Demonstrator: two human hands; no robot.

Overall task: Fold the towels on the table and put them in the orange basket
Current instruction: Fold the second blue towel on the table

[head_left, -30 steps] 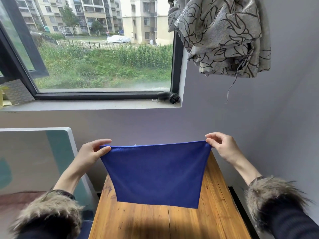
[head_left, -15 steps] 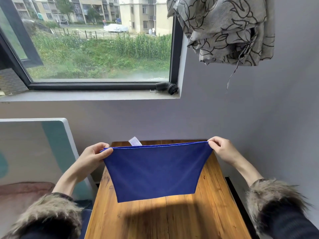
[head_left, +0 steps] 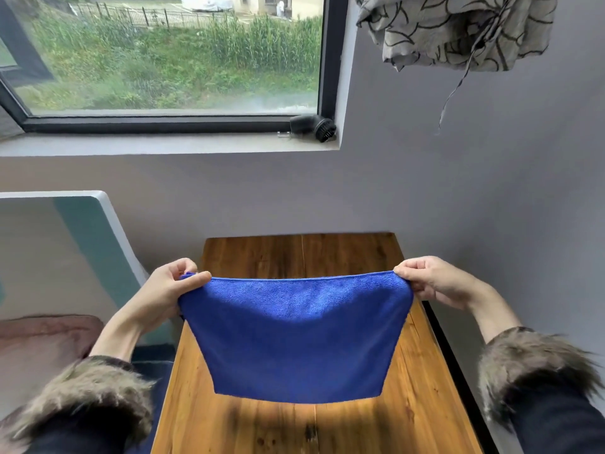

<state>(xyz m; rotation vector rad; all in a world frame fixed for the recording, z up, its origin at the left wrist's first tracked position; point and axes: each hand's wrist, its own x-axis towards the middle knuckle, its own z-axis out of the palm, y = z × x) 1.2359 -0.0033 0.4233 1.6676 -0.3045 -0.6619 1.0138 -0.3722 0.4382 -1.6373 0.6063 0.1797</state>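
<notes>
Deep-blue plush towel (head_left: 296,335) hangs stretched above the table (head_left: 262,427) — left hand (head_left: 170,290) and right hand (head_left: 432,280) fingers pinching its top corners.

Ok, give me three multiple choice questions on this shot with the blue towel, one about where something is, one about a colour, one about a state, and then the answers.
1. Where is the black brush-like object?
A. on the wooden table
B. on the window sill, at its right end
C. in the person's left hand

2. What colour is the towel?
A. blue
B. orange
C. white

3. How is the towel held?
A. lying flat on the table
B. bunched in one hand
C. stretched between both hands, hanging over the table

Answers:
1 B, it sits in the sill's right corner against the window frame.
2 A, the cloth is solid blue.
3 C, the left hand and right hand each pinch a top corner, and the lower edge hangs above the wood.
</notes>
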